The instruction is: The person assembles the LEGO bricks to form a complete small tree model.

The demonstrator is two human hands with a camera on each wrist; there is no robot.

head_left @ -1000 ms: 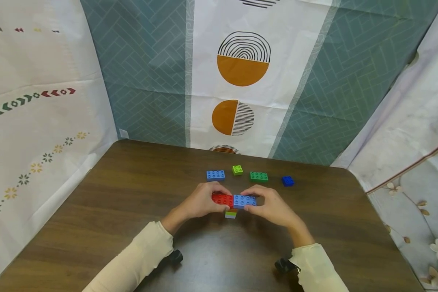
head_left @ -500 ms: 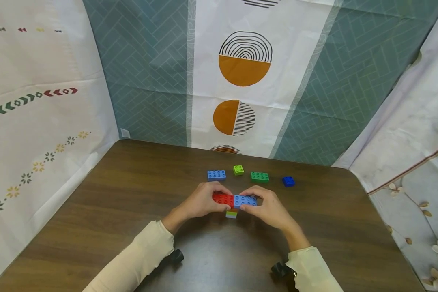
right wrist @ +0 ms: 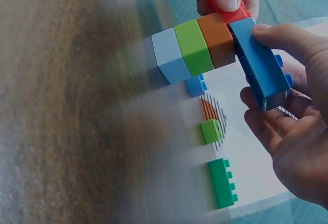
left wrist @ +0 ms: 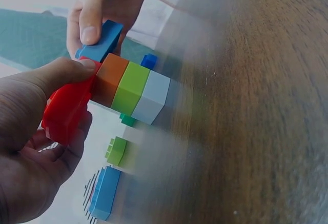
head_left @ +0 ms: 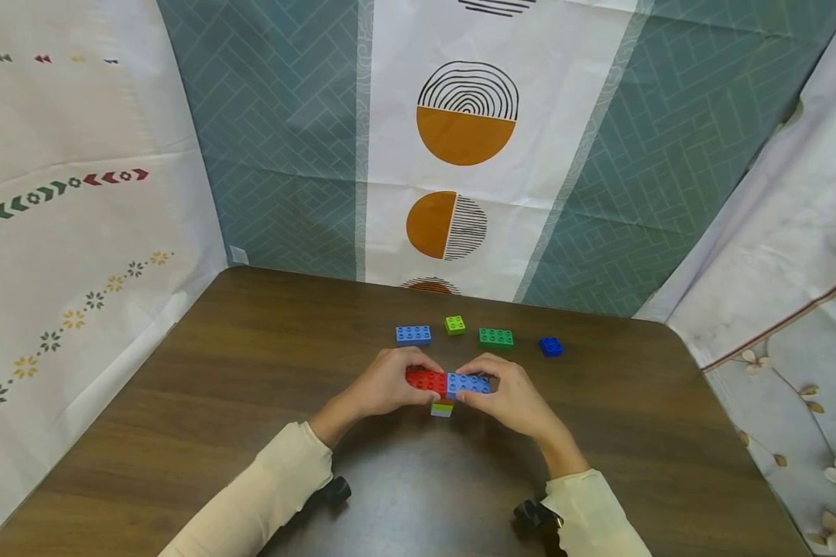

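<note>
My left hand (head_left: 393, 381) pinches a red toy building brick (head_left: 425, 380) by its long sides. A light blue brick (head_left: 468, 384) sits end to end with it, pinched between the thumb and fingers of my right hand (head_left: 519, 396). Both long bricks lie across the top of a small upright stack, at its middle. From the top down, that stack has an orange-brown brick (left wrist: 110, 79), a lime brick (left wrist: 130, 88) and a pale grey-blue brick (left wrist: 152, 97). In the right wrist view, the blue brick (right wrist: 260, 62) rests against the orange-brown one. Whether its studs are fully seated I cannot tell.
Behind the hands, loose bricks stand in a row on the brown table (head_left: 251, 371): a blue long one (head_left: 413, 335), a lime small one (head_left: 454, 325), a green long one (head_left: 495, 337) and a dark blue small one (head_left: 550, 346). Patterned cloths (head_left: 286, 155) hang around the table.
My right thumb and forearm have shifted slightly to the left along the light blue brick. The left hand keeps its hold on the red brick, and the stack stays in place.
</note>
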